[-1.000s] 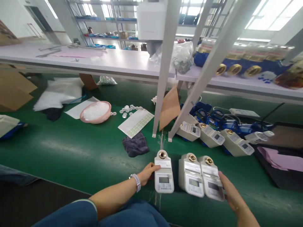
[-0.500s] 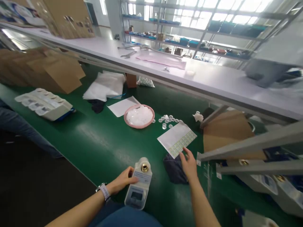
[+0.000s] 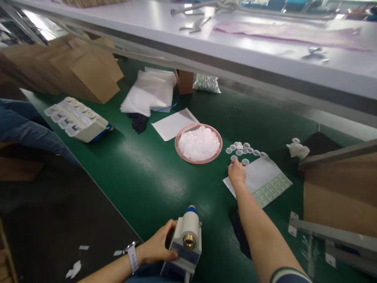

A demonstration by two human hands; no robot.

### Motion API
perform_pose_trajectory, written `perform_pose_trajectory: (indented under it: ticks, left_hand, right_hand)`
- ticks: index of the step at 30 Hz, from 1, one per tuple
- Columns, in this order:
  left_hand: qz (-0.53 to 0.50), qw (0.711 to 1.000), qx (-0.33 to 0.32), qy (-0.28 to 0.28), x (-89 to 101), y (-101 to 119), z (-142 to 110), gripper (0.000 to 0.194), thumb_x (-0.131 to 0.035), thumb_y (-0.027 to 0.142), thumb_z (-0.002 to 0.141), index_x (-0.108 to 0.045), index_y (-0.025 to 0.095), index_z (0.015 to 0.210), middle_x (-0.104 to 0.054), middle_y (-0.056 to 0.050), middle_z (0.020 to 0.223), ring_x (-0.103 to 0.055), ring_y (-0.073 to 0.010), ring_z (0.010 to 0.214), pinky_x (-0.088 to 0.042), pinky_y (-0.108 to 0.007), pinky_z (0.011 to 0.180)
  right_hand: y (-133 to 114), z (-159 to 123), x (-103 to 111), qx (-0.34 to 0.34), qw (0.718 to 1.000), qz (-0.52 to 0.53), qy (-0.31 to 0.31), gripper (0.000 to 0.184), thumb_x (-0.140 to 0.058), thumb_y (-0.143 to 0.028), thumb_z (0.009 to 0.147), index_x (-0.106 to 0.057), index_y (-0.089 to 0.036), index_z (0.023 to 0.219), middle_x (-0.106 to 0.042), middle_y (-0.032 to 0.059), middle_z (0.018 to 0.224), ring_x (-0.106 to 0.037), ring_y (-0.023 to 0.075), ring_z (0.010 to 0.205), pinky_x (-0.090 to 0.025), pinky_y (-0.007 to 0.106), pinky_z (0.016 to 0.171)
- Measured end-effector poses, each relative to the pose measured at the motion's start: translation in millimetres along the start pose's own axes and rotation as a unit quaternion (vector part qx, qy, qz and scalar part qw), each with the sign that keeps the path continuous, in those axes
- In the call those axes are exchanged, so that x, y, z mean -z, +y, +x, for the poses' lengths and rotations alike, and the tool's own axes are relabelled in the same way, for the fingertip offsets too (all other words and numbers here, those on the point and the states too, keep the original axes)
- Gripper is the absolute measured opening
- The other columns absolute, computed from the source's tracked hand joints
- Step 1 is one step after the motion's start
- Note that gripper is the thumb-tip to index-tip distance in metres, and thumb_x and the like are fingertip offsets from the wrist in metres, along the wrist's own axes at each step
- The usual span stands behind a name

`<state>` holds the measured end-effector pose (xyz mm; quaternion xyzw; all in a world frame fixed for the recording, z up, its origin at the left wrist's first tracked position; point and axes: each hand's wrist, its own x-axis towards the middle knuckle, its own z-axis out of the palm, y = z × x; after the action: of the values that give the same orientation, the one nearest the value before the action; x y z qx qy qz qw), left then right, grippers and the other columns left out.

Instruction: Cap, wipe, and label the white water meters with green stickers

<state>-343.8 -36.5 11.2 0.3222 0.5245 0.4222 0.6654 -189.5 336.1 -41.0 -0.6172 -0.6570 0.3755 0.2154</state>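
In the lower middle of the head view, my left hand point(image 3: 160, 243) is closed around a white plastic meter point(image 3: 191, 226) with a brass threaded port facing up and a blue ring at its far end. It is tilted, and its lower part is cut off by the frame. My right hand point(image 3: 237, 173) reaches out over the corner of a white sheet with green labels point(image 3: 272, 188). Its fingertips are pinched on a small round plastic cap point(image 3: 231, 165), mostly hidden under them. Several loose translucent caps point(image 3: 239, 152) lie just beyond.
A pink bowl point(image 3: 177, 153) full of white caps stands mid-table. A row of white meters point(image 3: 82, 120) sits left, near another person's leg point(image 3: 26, 125). White sheets point(image 3: 150, 92) and cardboard point(image 3: 91, 74) lie behind. A raised shelf point(image 3: 235, 63) crosses the back; a metal bracket point(image 3: 332, 232) juts in at right.
My right hand has moved from the label sheet's near edge to the loose caps and pinched one. The meter in my left hand has been tipped, and the view has turned downward.
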Motion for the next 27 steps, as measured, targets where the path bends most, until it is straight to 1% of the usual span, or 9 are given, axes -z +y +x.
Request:
perform_pose_trajectory:
  ticks: [3,5,7,9,12,15,18,23,27]
  left_hand:
    - [-0.004,1.000,-0.007,-0.020,3.3,4,2,0.070,-0.079,0.049,0.057,-0.046,0.017,0.108,-0.052,-0.008,0.110,-0.049,-0.0264,0.102,-0.039,-0.036,0.088]
    - [-0.003,0.999,-0.011,-0.030,5.6,7,6,0.074,-0.079,0.046,0.058,-0.044,0.017,0.116,-0.049,-0.010,0.119,-0.047,-0.0285,0.109,-0.037,-0.039,0.095]
    - [0.008,0.999,-0.015,-0.043,7.7,11,9,0.078,-0.080,0.043,0.058,-0.042,0.018,0.121,-0.046,-0.011,0.127,-0.044,-0.0300,0.115,-0.035,-0.041,0.100]
    - [0.022,0.998,-0.013,-0.058,9.5,14,12,0.077,-0.081,0.041,0.057,-0.043,0.018,0.120,-0.045,-0.011,0.129,-0.043,-0.0307,0.118,-0.034,-0.042,0.102]
    - [0.034,0.997,-0.010,-0.073,11.4,13,16,0.073,-0.082,0.041,0.056,-0.045,0.018,0.115,-0.049,-0.010,0.126,-0.045,-0.0303,0.116,-0.036,-0.041,0.101]
    - [0.038,0.997,-0.007,-0.070,13.1,11,19,0.071,-0.082,0.041,0.054,-0.047,0.018,0.111,-0.051,-0.008,0.121,-0.048,-0.0290,0.112,-0.039,-0.041,0.098]
    - [0.048,0.997,0.001,-0.058,14.1,10,21,0.068,-0.081,0.042,0.054,-0.048,0.018,0.108,-0.052,-0.008,0.121,-0.047,-0.0293,0.112,-0.039,-0.041,0.097]
    - [0.045,0.998,0.003,-0.048,13.0,13,24,0.065,-0.080,0.038,0.056,-0.049,0.019,0.110,-0.052,-0.007,0.124,-0.047,-0.0294,0.114,-0.038,-0.040,0.098]
    - [0.021,0.999,0.029,-0.030,13.4,8,36,0.058,-0.079,0.037,0.057,-0.050,0.017,0.103,-0.057,-0.006,0.112,-0.052,-0.0264,0.103,-0.041,-0.037,0.090]
  right_hand:
    - [3,-57,-8,-0.018,0.995,0.084,-0.049,0.040,-0.064,-0.043,0.066,-0.052,-0.021,0.098,-0.058,0.0067,0.096,-0.055,0.0236,0.094,-0.043,0.042,0.088]
    - [2,-109,-20,-0.058,0.974,0.175,-0.129,0.043,-0.064,-0.052,0.064,-0.053,-0.020,0.091,-0.058,0.0020,0.080,-0.058,0.0179,0.074,-0.049,0.035,0.073]
    - [-1,-158,-34,-0.101,0.951,0.225,-0.186,0.042,-0.063,-0.056,0.064,-0.051,-0.020,0.082,-0.060,0.0017,0.074,-0.060,0.0177,0.069,-0.051,0.033,0.065]
    - [-6,-193,-46,-0.132,0.931,0.257,-0.222,0.040,-0.059,-0.056,0.069,-0.053,-0.019,0.083,-0.064,0.0044,0.080,-0.063,0.0183,0.072,-0.053,0.034,0.065]
    - [-16,-215,-52,-0.212,0.868,0.359,-0.272,0.041,-0.058,-0.054,0.072,-0.060,-0.018,0.091,-0.068,0.0065,0.093,-0.066,0.0189,0.078,-0.054,0.033,0.068]
    - [-21,-215,-50,-0.277,0.809,0.446,-0.265,0.038,-0.068,-0.048,0.067,-0.066,-0.017,0.089,-0.068,0.0049,0.091,-0.066,0.0186,0.078,-0.053,0.029,0.066]
    - [-19,-214,-50,-0.291,0.822,0.439,-0.217,0.037,-0.073,-0.044,0.064,-0.069,-0.016,0.086,-0.069,0.0058,0.090,-0.066,0.0196,0.079,-0.054,0.029,0.069]
    - [-11,-211,-53,-0.234,0.912,0.289,-0.174,0.037,-0.061,-0.052,0.072,-0.070,-0.017,0.076,-0.072,0.0102,0.086,-0.067,0.0240,0.076,-0.055,0.034,0.066]
    - [-4,-202,-55,-0.192,0.945,0.197,-0.177,0.041,-0.051,-0.055,0.077,-0.068,-0.018,0.071,-0.072,0.0101,0.075,-0.066,0.0227,0.062,-0.053,0.034,0.055]
